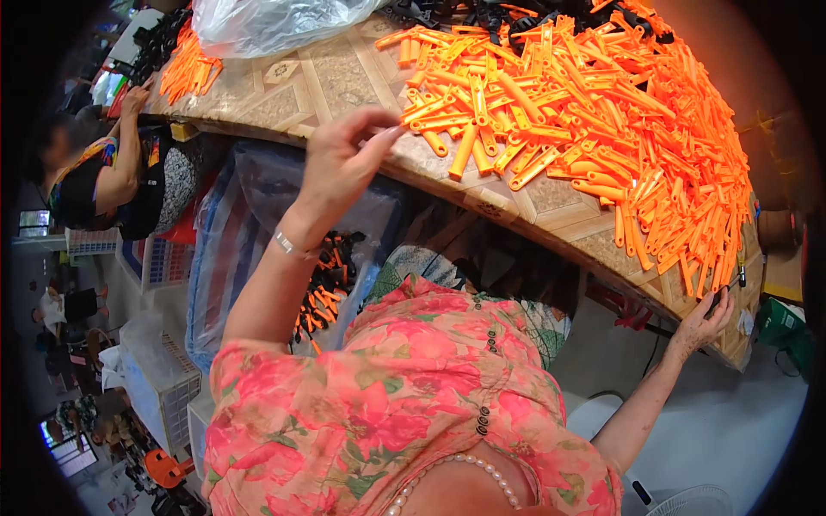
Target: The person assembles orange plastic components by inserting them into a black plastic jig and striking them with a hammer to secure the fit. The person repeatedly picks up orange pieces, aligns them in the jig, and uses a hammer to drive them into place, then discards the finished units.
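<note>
In the head view, a large heap of bright orange, elongated plastic pieces (585, 112) covers the far and right part of a bench (284, 103) with a brown and beige patterned top. The person's left hand (351, 155) is half open over the near edge of the bench, its fingers loosely curled and its thumb apart from them; the fingertips are just beside the left edge of the heap, and contact with it cannot be told. A pale metallic band (288, 244) circles that wrist. The right hand (704, 325) is at the bench's right edge, below the heap's lowest pieces, its fingers bent around or against something small and dark; whether it grips this cannot be told.

A crumpled clear plastic bag (275, 26) lies beyond the left hand, beside a smaller orange heap (189, 67). Below the left forearm, a plastic-lined blue bin (206, 284) holds orange and black pieces (323, 297).
</note>
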`<state>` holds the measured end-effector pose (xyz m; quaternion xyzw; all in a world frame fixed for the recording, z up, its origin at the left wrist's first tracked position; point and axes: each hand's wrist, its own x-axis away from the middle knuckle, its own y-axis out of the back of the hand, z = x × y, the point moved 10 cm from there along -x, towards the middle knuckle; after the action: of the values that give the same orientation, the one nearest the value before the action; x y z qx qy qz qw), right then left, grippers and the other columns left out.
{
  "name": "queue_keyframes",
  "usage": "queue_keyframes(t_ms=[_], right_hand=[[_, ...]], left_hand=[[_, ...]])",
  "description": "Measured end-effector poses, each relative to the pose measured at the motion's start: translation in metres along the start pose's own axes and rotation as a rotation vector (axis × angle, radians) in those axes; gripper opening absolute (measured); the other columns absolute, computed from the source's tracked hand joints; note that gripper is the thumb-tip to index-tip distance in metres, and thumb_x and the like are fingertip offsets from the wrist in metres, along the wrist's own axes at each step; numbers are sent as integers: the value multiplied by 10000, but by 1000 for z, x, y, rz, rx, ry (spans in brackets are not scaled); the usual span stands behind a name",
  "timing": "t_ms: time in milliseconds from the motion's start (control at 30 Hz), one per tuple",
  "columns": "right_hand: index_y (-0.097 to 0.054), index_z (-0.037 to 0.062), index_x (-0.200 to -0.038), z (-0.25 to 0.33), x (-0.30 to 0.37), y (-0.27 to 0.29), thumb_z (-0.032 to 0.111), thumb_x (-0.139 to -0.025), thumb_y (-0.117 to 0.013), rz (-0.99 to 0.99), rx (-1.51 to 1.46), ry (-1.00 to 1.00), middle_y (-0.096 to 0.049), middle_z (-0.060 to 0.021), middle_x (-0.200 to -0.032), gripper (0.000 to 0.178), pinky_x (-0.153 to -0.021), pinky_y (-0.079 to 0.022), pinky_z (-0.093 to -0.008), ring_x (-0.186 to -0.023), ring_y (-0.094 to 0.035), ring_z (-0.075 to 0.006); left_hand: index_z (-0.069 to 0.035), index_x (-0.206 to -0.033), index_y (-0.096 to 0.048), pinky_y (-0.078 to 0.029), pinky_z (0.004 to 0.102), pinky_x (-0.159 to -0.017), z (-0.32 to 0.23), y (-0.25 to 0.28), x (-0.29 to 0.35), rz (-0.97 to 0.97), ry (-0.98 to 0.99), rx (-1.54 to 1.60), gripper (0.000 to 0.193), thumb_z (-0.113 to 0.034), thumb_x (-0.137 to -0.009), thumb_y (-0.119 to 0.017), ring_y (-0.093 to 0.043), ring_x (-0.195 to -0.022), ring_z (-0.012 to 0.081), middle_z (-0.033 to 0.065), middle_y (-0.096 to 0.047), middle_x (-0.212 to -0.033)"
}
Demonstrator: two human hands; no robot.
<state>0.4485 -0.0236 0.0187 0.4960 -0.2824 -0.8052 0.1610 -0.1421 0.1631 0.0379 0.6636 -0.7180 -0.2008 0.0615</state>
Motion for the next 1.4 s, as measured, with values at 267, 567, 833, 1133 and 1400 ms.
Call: queue_keyframes(t_ms=[267, 567, 833, 1133, 1400], right_hand=[[-579, -16, -1216, 133, 16, 35, 161, -940, -550, -51, -64, 262, -456, -190, -1381, 329, -1053, -328, -448, -1290, -408, -343], [-604, 33, -1188, 257, 41, -2, 74, -843, -618, 234, -296, 417, -498, -169, -1347, 348, -1083, -301, -442, -1282, -414, -326], [-607, 50, -1189, 322, 49, -45, 83, -806, -646, 414, -481, 438, -543, -117, -1296, 386, -1056, -321, -447, -1234, -453, -308], [-658, -26, -1077, 317, 37, -74, 83, -831, -683, 424, -784, 204, -621, -137, -1133, 270, -946, -431, -365, -1091, -554, -276], [-662, -10, -1075, 310, 36, -78, 6, -850, -654, 437, -1095, 35, -657, -88, -1074, 226, -910, -454, -314, -1024, -573, -200]], left_hand=[[-16, -1073, -602, -508, 285, -598, -46, -68, -64, -108, -472, -736, 421, -273, -779, -760, -636, -651, 145, 96, -666, -853], [3, -1182, -546, -533, 234, -629, -33, -89, -65, -5, -295, -194, 465, -89, -773, -750, -645, -668, 106, 86, -635, -890], [16, -1195, -518, -522, 185, -656, -28, -117, -45, 117, -123, 373, 396, 20, -833, -679, -613, -736, 69, 43, -614, -937], [-7, -976, -648, -526, 263, -617, -88, -139, -9, 104, -558, 52, 232, 0, -760, -732, -654, -711, 135, 70, -646, -832], [1, -979, -657, -538, 248, -686, -69, -166, -11, 302, -340, 230, 200, 2, -786, -707, -669, -793, 128, 63, -677, -874]])
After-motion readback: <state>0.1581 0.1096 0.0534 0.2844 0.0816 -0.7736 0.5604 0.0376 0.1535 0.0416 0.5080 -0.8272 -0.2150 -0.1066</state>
